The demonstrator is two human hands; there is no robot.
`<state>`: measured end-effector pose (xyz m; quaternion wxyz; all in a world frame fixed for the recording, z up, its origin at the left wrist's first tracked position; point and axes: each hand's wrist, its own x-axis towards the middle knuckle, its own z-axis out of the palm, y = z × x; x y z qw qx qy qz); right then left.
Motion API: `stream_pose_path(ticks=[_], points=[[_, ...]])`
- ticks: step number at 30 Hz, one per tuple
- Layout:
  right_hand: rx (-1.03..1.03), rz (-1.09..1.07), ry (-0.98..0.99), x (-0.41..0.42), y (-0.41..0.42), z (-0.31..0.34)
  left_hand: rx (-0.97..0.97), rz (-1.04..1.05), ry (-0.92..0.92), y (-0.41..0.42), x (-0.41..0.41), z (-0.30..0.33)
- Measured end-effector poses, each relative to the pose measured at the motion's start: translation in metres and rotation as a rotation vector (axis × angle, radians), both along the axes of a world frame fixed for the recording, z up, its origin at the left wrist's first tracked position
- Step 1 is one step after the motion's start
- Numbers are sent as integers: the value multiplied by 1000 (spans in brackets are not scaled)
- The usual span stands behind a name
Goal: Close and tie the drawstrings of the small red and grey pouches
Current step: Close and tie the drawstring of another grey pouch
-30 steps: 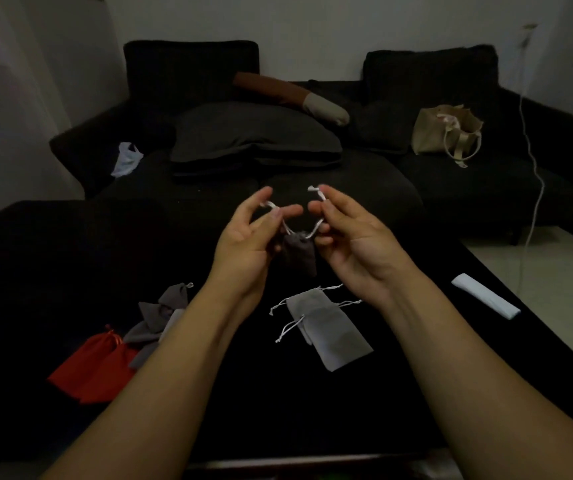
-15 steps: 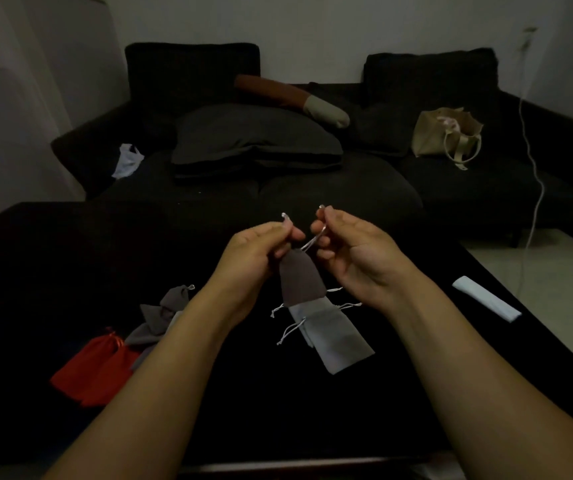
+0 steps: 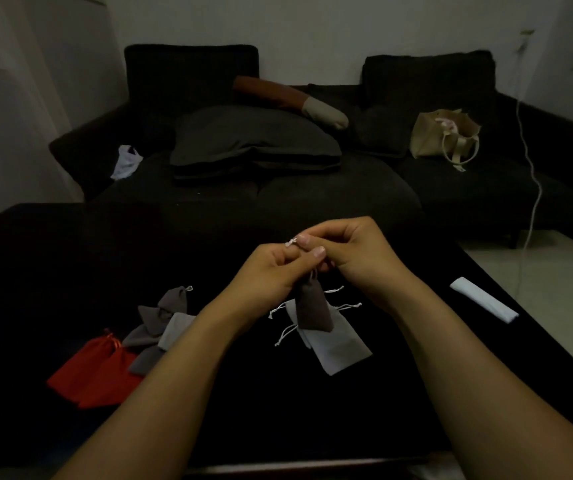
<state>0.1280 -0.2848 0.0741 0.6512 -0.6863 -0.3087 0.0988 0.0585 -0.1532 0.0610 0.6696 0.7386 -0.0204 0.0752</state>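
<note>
Here, pouch in hand: a small dark grey pouch of soft, matte cloth, oblong, gathered to a narrow neck at the top, flat and squared at the bottom; it hangs upright above the black table.
Left hand: fingers curled, thumb and forefinger pinching the white drawstring just above the pouch's neck.
Right hand: fingers curled, fingertips meeting the left hand's over the same string; a small knotted end sticks out leftward between the two.
Pouch relative to grip: directly below the joined fingertips, neck touching them, body dangling free.
Under it: light grey pouches, flat rectangles lying on the table with thin white cords splayed left and right.
Left pile: darker grey pouches, necks cinched, overlapping each other.
Red pouches: bright, smooth cloth, touching the grey pile's near-left edge.
Right edge: a folded white strip, well apart.
</note>
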Motion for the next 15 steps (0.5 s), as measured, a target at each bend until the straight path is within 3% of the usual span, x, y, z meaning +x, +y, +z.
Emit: stream_pose_path(ticks=[8,12,15], points=[[-103,54,69,8,-16,2,-41,50,49,9,3,-3],[-145,-80,-35,7,-12,1,-43,75,77,9,4,-4],[-113,-189,4,7,-7,-2,-140,118,104,8,4,-5]])
